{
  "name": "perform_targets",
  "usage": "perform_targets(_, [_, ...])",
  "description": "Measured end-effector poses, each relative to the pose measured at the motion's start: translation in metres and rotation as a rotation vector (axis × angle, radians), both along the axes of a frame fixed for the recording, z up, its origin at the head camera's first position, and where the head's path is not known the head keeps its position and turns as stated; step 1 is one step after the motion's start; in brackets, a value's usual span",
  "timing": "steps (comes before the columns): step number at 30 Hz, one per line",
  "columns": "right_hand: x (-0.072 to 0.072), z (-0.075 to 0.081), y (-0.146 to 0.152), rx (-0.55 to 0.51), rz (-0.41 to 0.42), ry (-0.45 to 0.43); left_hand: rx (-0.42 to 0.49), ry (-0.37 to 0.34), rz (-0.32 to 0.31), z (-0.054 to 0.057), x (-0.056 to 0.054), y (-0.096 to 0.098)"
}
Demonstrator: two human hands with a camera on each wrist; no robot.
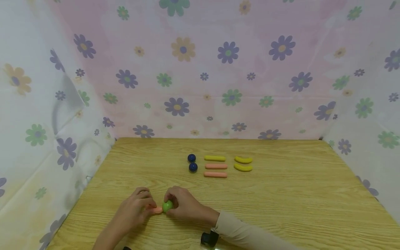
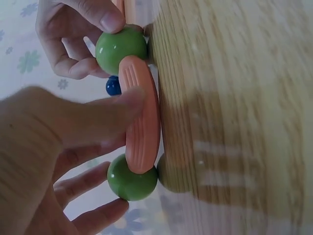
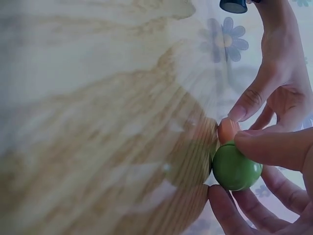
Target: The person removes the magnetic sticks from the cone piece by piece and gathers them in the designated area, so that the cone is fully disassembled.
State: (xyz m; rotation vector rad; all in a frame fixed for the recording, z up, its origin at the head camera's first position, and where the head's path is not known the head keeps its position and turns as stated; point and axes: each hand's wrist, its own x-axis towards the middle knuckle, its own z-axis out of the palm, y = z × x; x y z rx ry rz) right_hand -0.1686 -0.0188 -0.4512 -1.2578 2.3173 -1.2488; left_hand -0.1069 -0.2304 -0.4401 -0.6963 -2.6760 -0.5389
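Note:
My left hand (image 1: pixel 133 210) pinches a curved salmon-orange stick (image 2: pixel 143 120) with grooves, low over the wooden table. At one end of the stick, a green ball (image 1: pixel 167 206) is held between the thumb and fingers of my right hand (image 1: pixel 187 207). The stick's end touches or nearly touches this ball; whether they are joined cannot be told. A second green ball (image 2: pixel 132 178) sits against the other end, beside my left fingers, and is hidden by the left hand in the head view.
Farther back on the wooden table (image 1: pixel 281 194) lie two dark blue balls (image 1: pixel 193 167), a straight yellow stick (image 1: pixel 214 158), two straight salmon sticks (image 1: pixel 215 174) and two curved yellow sticks (image 1: pixel 243 167). Flower-patterned cloth (image 1: pixel 200 86) encloses the table's back and sides.

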Motion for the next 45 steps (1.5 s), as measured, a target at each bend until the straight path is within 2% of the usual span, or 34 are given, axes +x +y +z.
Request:
perform_targets(8, [0.001, -0.001, 0.003, -0.020, -0.007, -0.024, -0.002, 0.056, -0.057, -0.006, -0.002, 0.004])
perform_targets(15, [0.002, -0.001, 0.004, -0.033, -0.007, -0.028, -0.043, 0.053, -0.053, -0.007, -0.002, 0.007])
perform_targets(24, [0.003, 0.002, 0.007, -0.029, -0.013, -0.020, -0.066, 0.050, -0.108, -0.006, -0.002, 0.010])
perform_targets(29, [0.003, 0.000, 0.008, -0.022, -0.012, 0.012, -0.098, 0.028, -0.105, -0.003, -0.003, 0.013])
perform_targets(36, [0.001, -0.001, 0.018, -0.019, -0.044, -0.037, -0.106, 0.047, -0.078, -0.002, -0.002, 0.010])
perform_targets(45, [-0.009, 0.000, 0.036, 0.007, -0.100, -0.035, -0.092, 0.059, -0.063, -0.004, 0.000, 0.010])
